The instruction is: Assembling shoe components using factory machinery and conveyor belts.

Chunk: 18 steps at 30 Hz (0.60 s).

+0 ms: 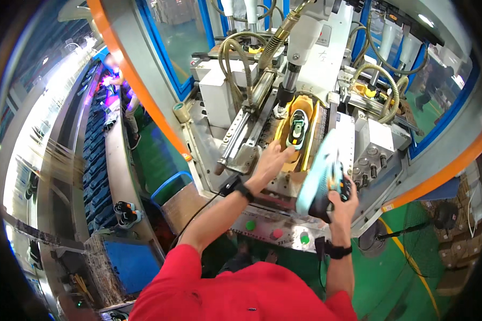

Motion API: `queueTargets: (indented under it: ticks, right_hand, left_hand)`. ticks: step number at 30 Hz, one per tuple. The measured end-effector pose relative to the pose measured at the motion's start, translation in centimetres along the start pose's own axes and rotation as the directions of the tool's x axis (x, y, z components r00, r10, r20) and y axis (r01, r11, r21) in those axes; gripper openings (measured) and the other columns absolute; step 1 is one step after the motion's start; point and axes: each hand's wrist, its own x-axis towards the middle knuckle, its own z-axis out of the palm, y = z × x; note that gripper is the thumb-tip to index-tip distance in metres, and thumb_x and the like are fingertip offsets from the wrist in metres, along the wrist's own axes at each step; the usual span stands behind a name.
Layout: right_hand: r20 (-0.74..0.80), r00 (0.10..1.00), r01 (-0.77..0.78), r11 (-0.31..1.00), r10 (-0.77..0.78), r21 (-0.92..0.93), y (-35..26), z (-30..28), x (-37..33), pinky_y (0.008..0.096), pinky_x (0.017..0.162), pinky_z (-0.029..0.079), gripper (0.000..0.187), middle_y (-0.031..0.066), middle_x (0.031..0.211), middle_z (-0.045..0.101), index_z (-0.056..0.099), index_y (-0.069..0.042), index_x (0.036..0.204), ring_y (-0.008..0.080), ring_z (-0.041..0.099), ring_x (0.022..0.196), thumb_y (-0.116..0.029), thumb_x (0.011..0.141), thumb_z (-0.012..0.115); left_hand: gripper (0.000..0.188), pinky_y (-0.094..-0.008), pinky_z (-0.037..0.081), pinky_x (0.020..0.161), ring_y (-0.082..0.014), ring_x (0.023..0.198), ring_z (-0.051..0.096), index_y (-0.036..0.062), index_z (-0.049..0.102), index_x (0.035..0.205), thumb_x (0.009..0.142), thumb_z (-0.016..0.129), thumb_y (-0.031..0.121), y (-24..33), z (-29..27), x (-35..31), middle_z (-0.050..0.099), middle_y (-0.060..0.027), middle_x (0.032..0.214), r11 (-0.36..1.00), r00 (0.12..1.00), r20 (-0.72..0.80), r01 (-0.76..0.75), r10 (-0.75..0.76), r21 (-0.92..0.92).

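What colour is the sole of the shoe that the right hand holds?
Pale turquoise; the sole of the shoe in the right hand shows best in the head view.

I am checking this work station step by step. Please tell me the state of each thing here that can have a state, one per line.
Left hand: open, fingers touching the shoe in the machine.
Right hand: closed around a second shoe.
Shoe in the machine: seated sole up in the yellow mould, under the press head.
Second shoe: held up in the air, pale sole toward the camera.
Green button: not pressed by any hand.
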Motion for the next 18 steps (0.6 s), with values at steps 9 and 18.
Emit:
queueTargets:
  ticks: [9,18]
  right_hand:
    - [-0.372,0.917,-0.017,0.917,-0.145,-0.399,-1.9,-6.0,0.3,0.0303,0.092,0.044,0.052,0.0088,0.112,0.058,0.054,0.002,0.122,0.0178,0.056,0.1,-0.001,0.071,0.062]
    - [-0.107,0.992,-0.025,0.703,-0.072,-0.71,-2.2,-2.5,19.1,0.0306,0.077,0.049,0.048,0.0109,0.091,0.064,0.061,0.005,0.107,0.018,0.06,0.083,-0.018,0.067,0.073]
  left_hand:
    - [0.068,-0.0477,0.044,0.1,-0.0454,0.119,0.051,-0.0043,0.034,0.132,0.077,0.066,0.018,-7.5,8.2,18.6,0.045,-0.0309,0.135,0.881,0.979,-0.181,0.167,-0.095,0.443]
    - [0.023,-0.0399,0.057,0.063,-0.0252,0.078,0.068,-0.0024,0.064,0.099,0.085,0.07,0.014,-2.6,0.4,7.9,0.069,-0.0114,0.094,0.589,0.868,0.246,0.478,-0.431,-0.652]
